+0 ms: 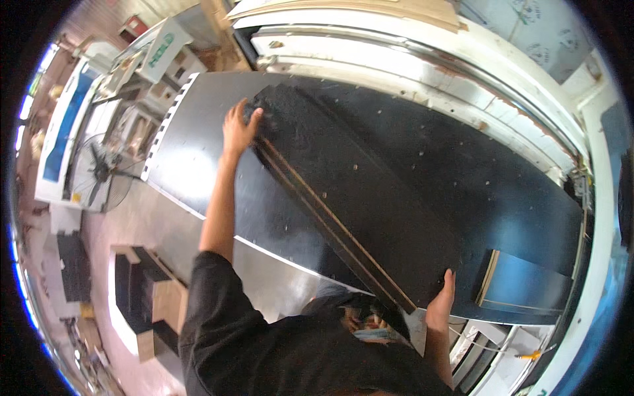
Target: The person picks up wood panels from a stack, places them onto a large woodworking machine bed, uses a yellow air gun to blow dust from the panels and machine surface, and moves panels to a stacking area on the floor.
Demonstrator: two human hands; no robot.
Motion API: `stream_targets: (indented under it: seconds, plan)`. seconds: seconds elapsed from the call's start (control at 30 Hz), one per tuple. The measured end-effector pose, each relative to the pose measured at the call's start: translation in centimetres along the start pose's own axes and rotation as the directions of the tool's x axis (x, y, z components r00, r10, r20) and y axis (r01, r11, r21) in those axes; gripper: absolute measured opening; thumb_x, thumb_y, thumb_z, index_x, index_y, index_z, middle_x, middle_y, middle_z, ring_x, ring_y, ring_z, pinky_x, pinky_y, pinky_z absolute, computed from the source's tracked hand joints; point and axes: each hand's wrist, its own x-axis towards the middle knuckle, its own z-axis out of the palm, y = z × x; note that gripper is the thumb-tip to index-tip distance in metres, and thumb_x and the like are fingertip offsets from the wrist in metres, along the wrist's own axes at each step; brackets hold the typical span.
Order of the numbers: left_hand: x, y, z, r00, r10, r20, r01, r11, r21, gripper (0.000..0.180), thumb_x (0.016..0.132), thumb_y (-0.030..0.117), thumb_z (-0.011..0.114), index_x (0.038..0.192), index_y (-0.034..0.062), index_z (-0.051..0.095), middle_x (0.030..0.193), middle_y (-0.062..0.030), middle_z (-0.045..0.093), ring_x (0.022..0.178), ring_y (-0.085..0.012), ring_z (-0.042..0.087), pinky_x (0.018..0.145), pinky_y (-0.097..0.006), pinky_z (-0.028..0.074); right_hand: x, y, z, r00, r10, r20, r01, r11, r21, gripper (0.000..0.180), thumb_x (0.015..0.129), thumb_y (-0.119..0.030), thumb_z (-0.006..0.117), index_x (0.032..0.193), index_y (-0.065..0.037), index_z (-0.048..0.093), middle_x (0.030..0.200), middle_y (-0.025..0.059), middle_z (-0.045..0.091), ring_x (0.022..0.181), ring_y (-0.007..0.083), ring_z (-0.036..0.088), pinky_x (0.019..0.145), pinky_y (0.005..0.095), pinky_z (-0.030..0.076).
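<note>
Right hand [441, 305], at five o'clock, clasps the near end of a long black board stack [350, 198] lying diagonally on the black machine bed [515, 198], left hand [238, 129] gripping its eleven-o'clock end; probably heavy, stiff, best held by both ends.

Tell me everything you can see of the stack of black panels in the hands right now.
The panel stack is long and narrow, two or three black boards laid flat, with pale wood-coloured edges along the side nearer the person. The top face looks matte with light specks. It lies diagonally on the large glossy black sheet, running from upper left to lower right. The left hand rests on its far end, fingers over the corner; the right hand presses on its near end. A smaller dark panel lies just beyond that end.
</note>
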Motion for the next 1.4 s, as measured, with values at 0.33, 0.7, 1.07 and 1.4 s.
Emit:
stream_targets:
  seconds: [0.33,0.7,1.07,1.4]
  plan:
    - [10.5,-3.7,5.8,0.615,0.046,0.787,0.376,0.860,-0.344,0.100,0.088,0.084,0.043,0.142,0.0014,0.057,0.142,-0.0242,0.057,0.137,-0.0383,0.049,0.117,-0.046,0.034,-1.8,0.2,1.6,0.985,-0.015,-0.169,0.032,0.994,0.102,0.062,0.102,-0.044,0.055,0.146,0.000,0.047,0.148,0.0134,0.051,0.134,0.0289,0.048,0.116,0.0430,0.033]
    - [10.5,-3.7,7.5,0.514,0.135,0.847,0.462,0.788,-0.406,0.102,0.081,0.079,0.063,0.135,-0.0074,0.059,0.136,-0.0275,0.060,0.127,-0.0412,0.057,0.110,-0.047,0.042,-2.9,-0.9,4.4,0.983,-0.130,-0.129,0.147,0.981,0.127,0.062,0.101,-0.044,0.054,0.146,-0.002,0.046,0.147,0.0128,0.052,0.133,0.0298,0.050,0.116,0.0443,0.034]
    - [-0.6,-10.1,0.4,0.508,0.045,0.860,0.614,0.682,-0.398,0.093,0.092,0.075,0.053,0.137,-0.0055,0.059,0.135,-0.0228,0.062,0.125,-0.0369,0.059,0.111,-0.044,0.041,-1.9,-4.8,4.6,0.970,-0.052,-0.239,0.020,0.991,-0.135,0.070,0.095,-0.048,0.065,0.144,-0.001,0.048,0.147,0.0140,0.051,0.140,0.0287,0.042,0.120,0.0448,0.028]
    - [-25.0,-13.3,-16.4,0.461,-0.323,0.827,0.864,0.377,-0.334,0.081,0.099,0.065,0.051,0.137,-0.0054,0.057,0.124,-0.0147,0.066,0.112,-0.0235,0.063,0.098,-0.037,0.050,5.6,-6.5,0.4,0.984,0.175,0.004,-0.121,0.695,-0.709,0.086,0.096,-0.059,0.060,0.154,0.000,0.037,0.156,0.0164,0.041,0.143,0.0326,0.040,0.119,0.0463,0.031]
